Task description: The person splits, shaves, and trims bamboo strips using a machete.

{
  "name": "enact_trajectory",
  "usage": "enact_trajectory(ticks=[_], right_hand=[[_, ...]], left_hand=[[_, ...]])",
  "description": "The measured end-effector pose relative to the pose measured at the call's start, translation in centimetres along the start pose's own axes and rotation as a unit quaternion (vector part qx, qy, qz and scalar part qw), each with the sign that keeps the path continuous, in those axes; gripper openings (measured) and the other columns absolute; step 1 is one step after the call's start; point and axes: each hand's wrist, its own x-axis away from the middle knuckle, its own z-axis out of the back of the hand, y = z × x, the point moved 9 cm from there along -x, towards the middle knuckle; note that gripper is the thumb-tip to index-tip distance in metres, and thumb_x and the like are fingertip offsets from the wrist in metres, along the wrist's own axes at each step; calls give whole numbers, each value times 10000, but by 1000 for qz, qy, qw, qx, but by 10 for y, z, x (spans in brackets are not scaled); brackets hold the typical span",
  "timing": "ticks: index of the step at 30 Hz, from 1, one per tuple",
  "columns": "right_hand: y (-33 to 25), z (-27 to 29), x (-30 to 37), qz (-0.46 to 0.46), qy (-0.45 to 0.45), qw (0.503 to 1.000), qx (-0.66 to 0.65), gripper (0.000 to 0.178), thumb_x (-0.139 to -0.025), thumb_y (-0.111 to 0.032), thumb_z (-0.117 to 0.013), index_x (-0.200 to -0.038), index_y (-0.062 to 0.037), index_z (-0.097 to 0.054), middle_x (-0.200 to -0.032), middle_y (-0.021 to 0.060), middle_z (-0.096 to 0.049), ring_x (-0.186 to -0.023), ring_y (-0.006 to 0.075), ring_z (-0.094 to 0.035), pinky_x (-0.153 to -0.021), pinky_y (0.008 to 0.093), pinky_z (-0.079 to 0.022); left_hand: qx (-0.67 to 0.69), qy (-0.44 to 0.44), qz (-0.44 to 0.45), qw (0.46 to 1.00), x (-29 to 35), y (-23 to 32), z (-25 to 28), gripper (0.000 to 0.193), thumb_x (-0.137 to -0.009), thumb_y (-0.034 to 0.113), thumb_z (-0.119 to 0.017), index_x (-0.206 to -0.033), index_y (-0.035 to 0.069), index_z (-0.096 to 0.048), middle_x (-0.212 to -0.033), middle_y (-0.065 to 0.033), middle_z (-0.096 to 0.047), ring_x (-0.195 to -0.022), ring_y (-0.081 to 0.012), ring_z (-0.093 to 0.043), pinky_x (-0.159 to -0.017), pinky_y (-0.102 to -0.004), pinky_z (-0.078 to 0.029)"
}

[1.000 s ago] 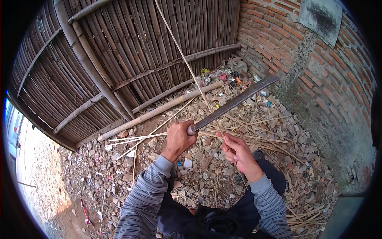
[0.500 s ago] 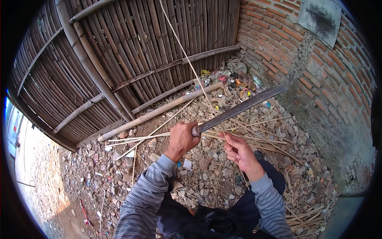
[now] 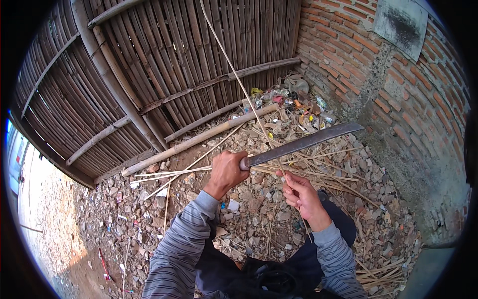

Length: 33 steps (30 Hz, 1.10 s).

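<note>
The left hand (image 3: 226, 172) is clenched around the handle of a long machete (image 3: 303, 143). Just right of the machete's handle, the right hand (image 3: 301, 195) pinches a thin bamboo strip (image 3: 234, 65), which crosses the blade and rises against the bamboo fence (image 3: 164, 60) beyond the machete.

The machete (image 3: 298, 144) handle is buried inside the left hand (image 3: 226, 172). The thin bamboo strip (image 3: 239, 82) runs beyond the top edge, while near the right hand (image 3: 303, 197) its lower end disappears among the rubble (image 3: 259, 209).
</note>
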Motion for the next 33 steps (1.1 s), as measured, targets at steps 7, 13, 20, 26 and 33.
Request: enact_trajectory(ticks=[7, 13, 20, 26, 33], right_hand=[[-6, -6, -7, 9, -7, 1000, -13, 385, -1111, -271, -548, -1408, -34, -604, -717, -52, -475, -470, 14, -278, -429, 204, -214], [4, -3, 4, -6, 14, 1000, 0, 357, -1121, -250, -523, -1380, -30, -633, -735, -40, -515, -448, 6, -286, -422, 210, -236], [-10, -9, -10, 14, -4, 1000, 10, 363, -1116, -241, -528, -1397, -28, -614, -725, -42, -490, -464, 14, -280, -426, 200, -227], [2, -7, 0, -10, 14, 1000, -7, 359, -1118, -247, -525, -1393, -37, -621, -732, -38, -492, -458, 10, -279, -420, 199, -222], [-18, -11, -1, 83, 41, 986, 140, 341, -1122, -182, -518, -1371, 19, -638, -724, -19, -540, -456, 6, -306, -421, 211, -251]], left_hand=[[28, 3, -14, 1000, 7, 11, -3, 81, -757, 158, -701, -785, 82, -695, -616, -194, -618, -619, -435, -649, -597, -505, -527], [5, 48, 40, 998, -7, -15, 16, 151, -763, 204, -715, -857, 90, -745, -676, -212, -671, -659, -426, -686, -616, -522, -543], [12, 14, -15, 1000, 3, 10, 2, 90, -768, 156, -702, -791, 69, -711, -640, -203, -635, -631, -434, -655, -611, -499, -537], [9, 54, 32, 998, -7, -12, 17, 117, -777, 182, -721, -828, 77, -738, -652, -208, -649, -640, -438, -661, -625, -506, -545], [-7, 5, 62, 998, -2, -13, 8, 144, -777, 195, -729, -874, 95, -767, -694, -215, -671, -683, -454, -665, -678, -525, -549]])
